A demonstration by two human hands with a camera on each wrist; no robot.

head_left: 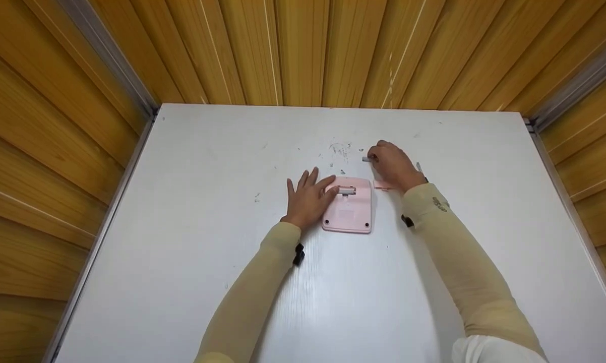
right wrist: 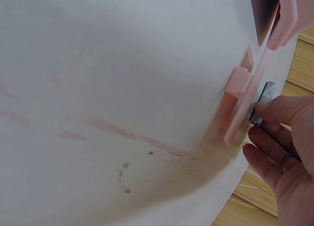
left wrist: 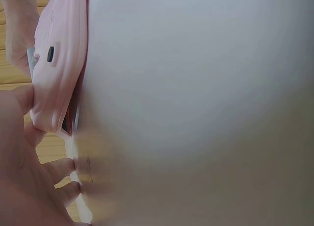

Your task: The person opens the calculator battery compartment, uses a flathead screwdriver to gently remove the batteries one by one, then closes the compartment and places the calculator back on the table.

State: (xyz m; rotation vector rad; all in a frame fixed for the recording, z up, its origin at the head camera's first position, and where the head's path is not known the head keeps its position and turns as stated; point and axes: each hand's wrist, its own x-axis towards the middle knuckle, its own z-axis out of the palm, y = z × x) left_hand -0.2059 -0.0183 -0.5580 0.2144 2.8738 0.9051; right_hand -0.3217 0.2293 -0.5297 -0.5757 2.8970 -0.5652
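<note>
A pink calculator (head_left: 347,212) lies face down on the white table, its battery slot uncovered with a silver battery (head_left: 347,191) in it. The thumb and forefinger of my left hand (head_left: 308,201) rest on its upper left corner, the other fingers spread on the table. Beyond its upper right corner, my right hand (head_left: 395,164) pinches a grey battery (right wrist: 265,100) between thumb and fingers. The pink battery cover (right wrist: 245,100) lies on the table right of the calculator, partly hidden by the right wrist in the head view.
A small grey stick-like thing (head_left: 419,167) shows beside the right wrist, too small to tell. Dark scuffs (head_left: 340,149) mark the white table (head_left: 192,201) behind the calculator. Wood-patterned walls (head_left: 303,50) enclose the table's back and sides.
</note>
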